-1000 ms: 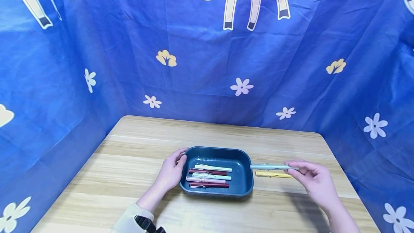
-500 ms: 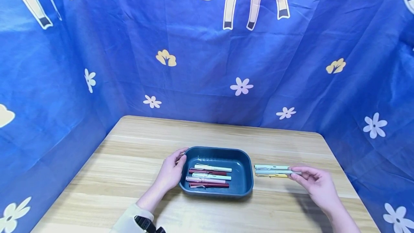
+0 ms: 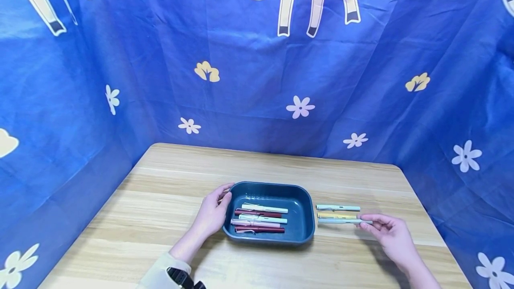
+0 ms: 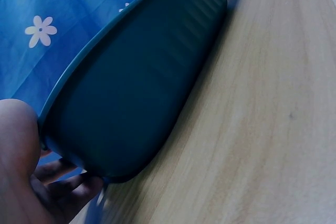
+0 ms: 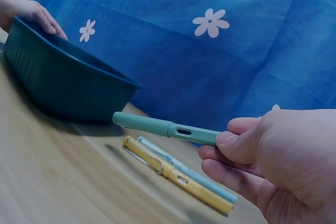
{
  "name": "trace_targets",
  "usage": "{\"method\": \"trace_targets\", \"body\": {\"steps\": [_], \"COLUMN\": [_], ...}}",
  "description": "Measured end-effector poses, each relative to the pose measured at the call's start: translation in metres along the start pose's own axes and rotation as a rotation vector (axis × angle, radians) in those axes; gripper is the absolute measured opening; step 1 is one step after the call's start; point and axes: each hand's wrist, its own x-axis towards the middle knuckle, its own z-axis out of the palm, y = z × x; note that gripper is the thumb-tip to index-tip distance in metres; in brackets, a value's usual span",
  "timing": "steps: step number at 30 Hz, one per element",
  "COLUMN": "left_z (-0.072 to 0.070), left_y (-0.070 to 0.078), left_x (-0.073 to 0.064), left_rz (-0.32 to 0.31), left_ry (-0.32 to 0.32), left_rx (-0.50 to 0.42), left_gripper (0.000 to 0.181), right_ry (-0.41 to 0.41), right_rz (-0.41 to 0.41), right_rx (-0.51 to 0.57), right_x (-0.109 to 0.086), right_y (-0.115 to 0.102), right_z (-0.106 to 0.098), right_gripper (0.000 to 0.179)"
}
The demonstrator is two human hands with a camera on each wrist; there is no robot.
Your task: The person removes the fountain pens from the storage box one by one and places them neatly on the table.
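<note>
In the head view a dark teal plastic bin (image 3: 297, 239) sits on the table, with several pens lying side by side inside. My left hand (image 3: 214, 208) holds its left end, thumb at the rim and fingers on the outer wall. My right hand (image 3: 389, 233) pinches one end of a grey-green pen (image 5: 149, 125), which points left and hangs above the table in the right wrist view. Under and behind it lie a yellow pen (image 5: 178, 181) and a pale mint pen (image 3: 339, 208), just right of the bin. The pens inside are hidden in both wrist views.
The wooden table (image 3: 192, 168) is enclosed by a blue curtain (image 3: 249, 101) with flower and animal prints at the back and both sides. Inside the bin are dark red pens (image 3: 261, 230), a pinkish one (image 3: 257, 223) and pale ones (image 3: 267, 209).
My right hand has brought the grey-green pen toward the front edge, past the mint and yellow pens, uncovering the mint one. My left hand and the bin stay put.
</note>
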Motion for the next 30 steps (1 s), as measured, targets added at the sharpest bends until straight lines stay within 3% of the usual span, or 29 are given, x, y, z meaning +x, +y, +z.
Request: {"method": "trace_targets", "body": {"steps": [16,19,24,30], "left_z": [0.0,0.0,0.0,0.0], "left_y": [0.001,0.001,0.0,0.0], "left_x": [0.0,0.0,0.001,0.001], "left_rz": [-0.002,-0.005,-0.003,-0.006], "left_ry": [0.002,-0.001,-0.002,-0.005], "left_rx": [-0.004,-0.008,-0.009,-0.001], "left_gripper": [0.034,0.034,0.034,0.034], "right_ry": [-0.019,-0.011,0.002,-0.044], "right_rz": [0.085,0.085,0.01,-0.092], "right_rx": [0.002,-0.093,-0.362,-0.516], "right_x": [-0.002,-0.002,-0.001,0.0], "right_y": [0.025,0.027,0.03,0.03], "right_z": [-0.001,-0.002,-0.005,-0.007], "right_gripper": [0.028,0.025,0.017,0.017]}}
